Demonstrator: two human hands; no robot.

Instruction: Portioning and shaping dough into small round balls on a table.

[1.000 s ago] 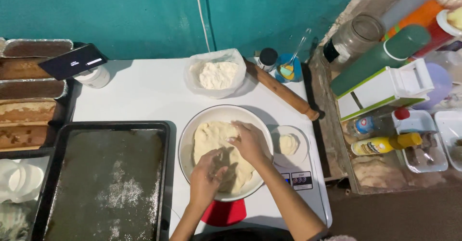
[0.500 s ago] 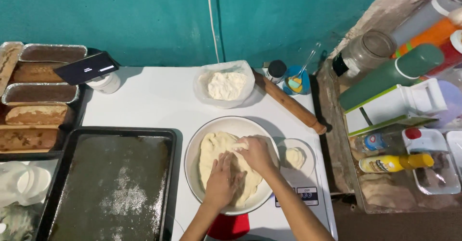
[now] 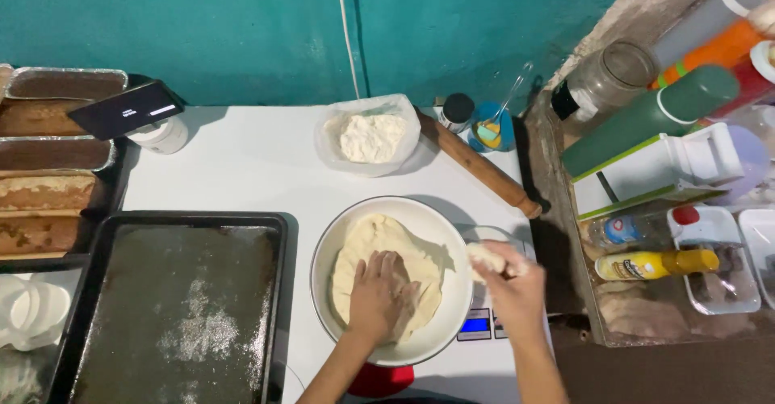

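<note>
Item: dough (image 3: 379,251) lying in a white bowl (image 3: 452,307) on the white table (image 3: 242,170).

Change: both hands were pressing the dough a moment ago; now the right hand (image 3: 513,283) is lifting clear over the scale (image 3: 478,323), fingers closing on a small dough piece (image 3: 484,257). The left hand (image 3: 379,295) is staying flat on the dough, fingers spread, gripping nothing. Seemingly a portion is going to be weighed.

Surroundings: floured baking tray (image 3: 173,307) to the left; flour bag (image 3: 367,133) and rolling pin (image 3: 476,166) behind the bowl. Nothing is standing between hand and scale.
</note>
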